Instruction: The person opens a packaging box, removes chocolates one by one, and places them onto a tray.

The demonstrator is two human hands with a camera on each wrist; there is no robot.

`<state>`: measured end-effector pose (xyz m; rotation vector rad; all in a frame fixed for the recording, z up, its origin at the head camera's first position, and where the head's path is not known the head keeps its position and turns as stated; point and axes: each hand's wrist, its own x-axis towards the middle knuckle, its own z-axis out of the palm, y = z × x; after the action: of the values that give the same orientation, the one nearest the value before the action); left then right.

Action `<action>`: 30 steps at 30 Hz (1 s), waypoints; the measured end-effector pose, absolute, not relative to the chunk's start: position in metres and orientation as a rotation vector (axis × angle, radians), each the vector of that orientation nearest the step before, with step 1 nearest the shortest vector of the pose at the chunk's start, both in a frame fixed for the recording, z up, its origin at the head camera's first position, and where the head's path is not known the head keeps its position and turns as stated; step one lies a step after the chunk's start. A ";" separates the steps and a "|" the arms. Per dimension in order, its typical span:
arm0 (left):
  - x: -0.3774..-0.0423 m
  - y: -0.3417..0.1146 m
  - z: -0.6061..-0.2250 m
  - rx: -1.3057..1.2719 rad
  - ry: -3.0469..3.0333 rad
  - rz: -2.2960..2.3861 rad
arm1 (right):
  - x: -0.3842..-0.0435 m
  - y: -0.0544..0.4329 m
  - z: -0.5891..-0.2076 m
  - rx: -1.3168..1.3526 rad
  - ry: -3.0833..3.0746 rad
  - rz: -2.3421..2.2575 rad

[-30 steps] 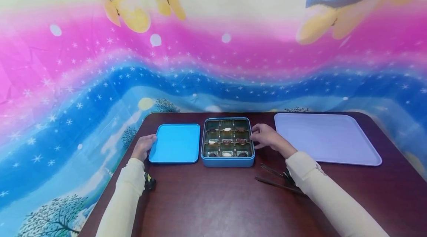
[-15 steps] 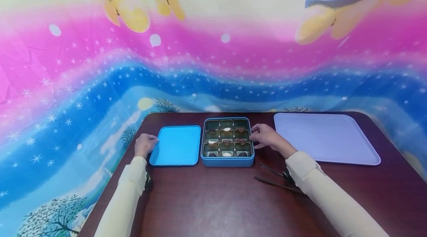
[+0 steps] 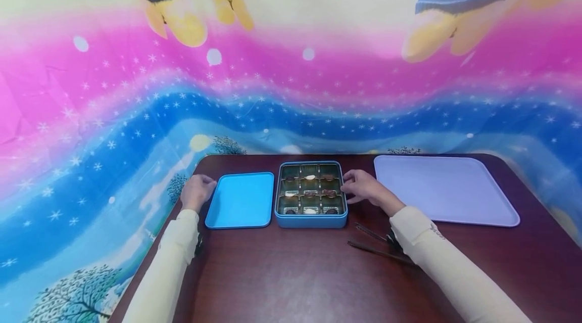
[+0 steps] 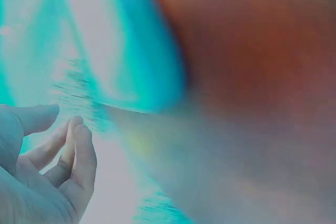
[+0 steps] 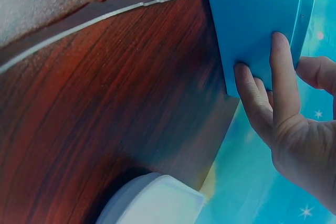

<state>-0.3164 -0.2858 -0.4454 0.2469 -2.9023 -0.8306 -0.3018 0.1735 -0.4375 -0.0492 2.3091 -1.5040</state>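
Note:
A square blue tin (image 3: 310,220) stands uncovered on the table, with chocolates (image 3: 310,177) in a gold divided insert. My right hand (image 3: 361,185) rests against its right side. In the right wrist view, fairly straight fingers (image 5: 283,72) touch the outer wall of the tin (image 5: 252,19), with the thumb at its rim. Left of the tin lies a bright blue lid (image 3: 241,200), flat. Just off the lid's left edge is my left hand (image 3: 196,192). Its fingers are loosely bent in the left wrist view, with nothing between thumb and fingertips.
Dark tongs (image 3: 377,251) lie on the brown table (image 3: 282,272), partly hidden under the right sleeve. A pale lilac tray (image 3: 441,189) sits at the back right. Behind the table hangs a patterned cloth (image 3: 291,80).
The lid has shifted slightly right and toward me, and now lies flat. My left hand has let go of its edge and drawn off a little. The right hand stays at the tin.

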 end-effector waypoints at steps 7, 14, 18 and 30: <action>-0.316 -0.232 -0.399 0.077 -2.835 -1.266 | -0.299 0.176 -0.436 -0.019 2.291 -1.502; -0.317 -0.182 -0.400 0.094 -2.845 -1.707 | -0.300 0.175 -0.436 -0.035 2.280 -1.503; -0.317 -0.167 -0.411 0.124 -2.871 -1.753 | -0.300 0.175 -0.436 -0.060 2.269 -1.495; -0.320 -0.140 -0.437 0.091 -2.903 -1.782 | -0.270 0.207 -0.419 -0.311 2.477 -1.100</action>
<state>-0.3200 -0.1397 -0.4372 0.0906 -2.9034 -1.7821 -0.2698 0.2072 -0.4195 -0.3109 2.4768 -1.0997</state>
